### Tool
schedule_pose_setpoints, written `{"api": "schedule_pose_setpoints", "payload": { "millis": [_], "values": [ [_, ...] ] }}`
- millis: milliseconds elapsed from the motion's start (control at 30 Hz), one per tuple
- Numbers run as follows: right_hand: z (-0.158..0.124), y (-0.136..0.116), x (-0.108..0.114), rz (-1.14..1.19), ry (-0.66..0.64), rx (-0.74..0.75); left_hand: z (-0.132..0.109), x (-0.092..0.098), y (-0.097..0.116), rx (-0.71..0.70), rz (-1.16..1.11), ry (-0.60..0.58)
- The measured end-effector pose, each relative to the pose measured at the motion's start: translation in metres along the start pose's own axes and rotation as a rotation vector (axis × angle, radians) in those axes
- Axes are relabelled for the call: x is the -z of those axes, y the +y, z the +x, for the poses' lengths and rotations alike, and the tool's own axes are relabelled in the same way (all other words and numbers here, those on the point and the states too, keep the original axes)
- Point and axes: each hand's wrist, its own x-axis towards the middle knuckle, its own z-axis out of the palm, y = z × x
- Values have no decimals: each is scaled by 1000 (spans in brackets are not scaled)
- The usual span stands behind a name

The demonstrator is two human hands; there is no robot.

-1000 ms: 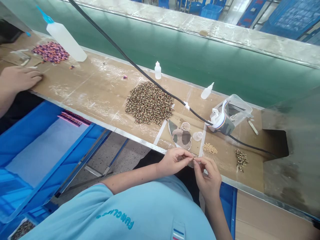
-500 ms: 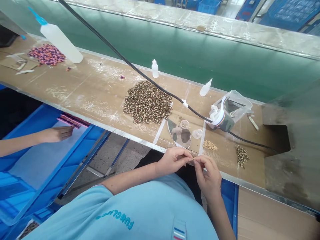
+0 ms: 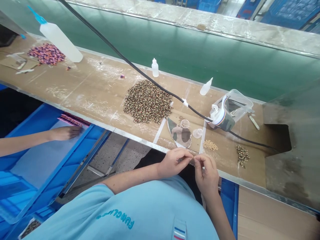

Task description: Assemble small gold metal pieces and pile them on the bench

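My left hand (image 3: 175, 162) and my right hand (image 3: 206, 170) meet fingertip to fingertip at the front edge of the bench. Both are closed in a pinch, and what lies between the fingers is too small to make out. Just beyond them is a camouflage cloth (image 3: 178, 135) with a small round dish (image 3: 185, 124) on it. A clear round lid (image 3: 197, 133) sits to its right. Close to my right hand lies a little heap of pale beads (image 3: 210, 145). Farther right is a small pile of dark and gold pieces (image 3: 242, 155).
A large pile of dark-and-gold pieces (image 3: 148, 101) covers mid-bench. Behind stand small squeeze bottles (image 3: 155, 68). A black cable (image 3: 125, 60) crosses above the bench to a clear plastic box (image 3: 240, 103). At left, a co-worker's hand (image 3: 66, 133) is over a blue crate (image 3: 100, 136).
My hands stay pinched together, shifting only slightly. The co-worker's hand has moved a little to the right over the crate.
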Motion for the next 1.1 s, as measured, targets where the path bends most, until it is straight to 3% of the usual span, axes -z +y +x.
{"api": "schedule_pose_setpoints", "payload": {
  "millis": [233, 400, 667, 767, 933, 1100],
  "values": [
    [-1, 2, -5, 7, 0, -2, -2, -3, -2, -54, 8, 26],
    [-4, 5, -13, 78, 2, -106, 0, -4, -4, -55, 5, 67],
    [-5, 13, -16, 89, 20, -229, 2, -10, -12, 274, -272, 67],
    [-4, 20, -15, 47, 41, -243, 2, -8, -13, 320, -310, 79],
    [-3, 37, -19, 48, 31, -293, 9, 28, -17, 146, -19, 180],
    [-5, 44, -21, 95, 19, -442, 21, 85, -32, 130, 385, 444]
  ]
}}
